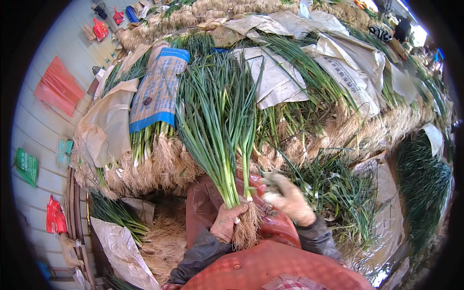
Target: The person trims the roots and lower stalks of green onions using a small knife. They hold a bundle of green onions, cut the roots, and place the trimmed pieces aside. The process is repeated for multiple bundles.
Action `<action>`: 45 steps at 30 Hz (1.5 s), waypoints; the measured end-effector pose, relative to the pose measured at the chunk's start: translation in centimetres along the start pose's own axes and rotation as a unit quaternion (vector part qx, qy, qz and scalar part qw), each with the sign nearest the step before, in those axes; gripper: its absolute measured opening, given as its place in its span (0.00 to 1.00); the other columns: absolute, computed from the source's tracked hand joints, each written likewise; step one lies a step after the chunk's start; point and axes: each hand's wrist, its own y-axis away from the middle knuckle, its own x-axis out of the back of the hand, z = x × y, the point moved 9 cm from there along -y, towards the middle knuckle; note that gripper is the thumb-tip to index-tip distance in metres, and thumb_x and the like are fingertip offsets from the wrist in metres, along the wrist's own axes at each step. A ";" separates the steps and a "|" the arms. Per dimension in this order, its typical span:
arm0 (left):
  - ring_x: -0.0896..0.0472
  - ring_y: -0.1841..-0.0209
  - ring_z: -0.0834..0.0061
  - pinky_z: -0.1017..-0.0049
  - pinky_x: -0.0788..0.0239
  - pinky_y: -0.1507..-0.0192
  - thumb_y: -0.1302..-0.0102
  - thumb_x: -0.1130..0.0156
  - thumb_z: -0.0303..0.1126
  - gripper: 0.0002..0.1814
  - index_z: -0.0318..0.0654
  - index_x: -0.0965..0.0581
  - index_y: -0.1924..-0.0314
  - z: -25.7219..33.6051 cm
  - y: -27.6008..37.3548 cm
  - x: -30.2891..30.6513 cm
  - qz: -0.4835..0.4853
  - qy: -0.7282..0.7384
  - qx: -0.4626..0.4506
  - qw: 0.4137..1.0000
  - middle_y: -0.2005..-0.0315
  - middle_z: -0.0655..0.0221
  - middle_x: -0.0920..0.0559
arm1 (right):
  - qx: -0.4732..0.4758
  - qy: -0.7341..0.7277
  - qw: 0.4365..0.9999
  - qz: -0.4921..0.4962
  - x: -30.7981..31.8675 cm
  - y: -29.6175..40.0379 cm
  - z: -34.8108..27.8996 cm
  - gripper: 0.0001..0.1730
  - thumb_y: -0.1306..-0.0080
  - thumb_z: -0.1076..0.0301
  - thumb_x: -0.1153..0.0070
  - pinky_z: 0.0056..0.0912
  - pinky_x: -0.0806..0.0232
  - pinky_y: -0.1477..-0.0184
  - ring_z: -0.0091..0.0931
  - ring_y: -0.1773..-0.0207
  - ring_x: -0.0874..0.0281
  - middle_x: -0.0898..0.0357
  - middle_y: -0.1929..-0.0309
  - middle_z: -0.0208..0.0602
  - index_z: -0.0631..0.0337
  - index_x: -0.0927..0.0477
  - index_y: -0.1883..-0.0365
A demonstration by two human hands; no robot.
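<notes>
My left hand (229,222) is closed around a bunch of long green onions (221,152) just above their roots, over my lap. The green leaves fan out away from me, and the tan roots (247,226) hang toward me on the right of the hand. One onion stalk (247,170) stands slightly apart on the bunch's right side. Just right of that stalk is my right hand (288,199), blurred, its fingers pointing toward the bunch. Whether it holds any leaf scraps is not clear. A red apron (250,266), wet and soiled, covers my lap.
Ahead lies a long heap of onions with tan roots (170,156), partly covered by woven sacks (156,87). Loose onion leaves (348,195) are piled at my right. At my left, more onions (119,214) lie beside a white sheet (123,250). A ribbed wall (32,119) borders the left.
</notes>
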 end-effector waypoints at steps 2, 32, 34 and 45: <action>0.18 0.67 0.73 0.71 0.21 0.64 0.36 0.37 0.25 0.11 0.35 0.26 0.55 -0.8 -0.2 0.0 0.012 -0.013 0.027 0.999 0.66 0.66 0.19 | 0.033 0.153 0.987 -0.032 -2.9 -2.4 1.1 0.19 0.32 0.61 0.38 0.30 0.29 0.55 0.27 0.59 0.22 0.19 0.60 0.38 0.66 0.22 0.51; 0.25 0.66 0.75 0.73 0.28 0.61 0.34 0.36 0.41 0.24 0.27 0.28 0.49 0.1 3.1 -1.8 -0.137 0.235 0.077 0.959 0.64 0.66 0.24 | -0.091 -0.474 0.875 -0.028 -5.7 -6.9 6.3 0.09 0.29 0.64 0.43 0.19 0.39 0.76 0.18 0.79 0.29 0.21 0.75 0.28 0.61 0.20 0.57; 0.28 0.69 0.77 0.73 0.32 0.65 0.33 0.38 0.44 0.21 0.32 0.28 0.53 -0.3 2.6 -1.3 -0.159 0.284 0.050 0.944 0.65 0.69 0.26 | -0.099 -0.375 0.921 -0.015 -5.1 -5.5 6.5 0.11 0.29 0.61 0.41 0.20 0.41 0.78 0.18 0.80 0.31 0.24 0.80 0.27 0.60 0.20 0.62; 0.24 0.69 0.74 0.72 0.27 0.65 0.33 0.38 0.46 0.26 0.28 0.25 0.50 -0.6 1.9 -0.8 -0.173 0.329 0.050 0.927 0.64 0.66 0.21 | -0.177 -0.108 0.961 0.185 10.0 5.0 7.1 0.18 0.37 0.56 0.33 0.36 0.24 0.60 0.32 0.64 0.14 0.16 0.72 0.38 0.63 0.18 0.62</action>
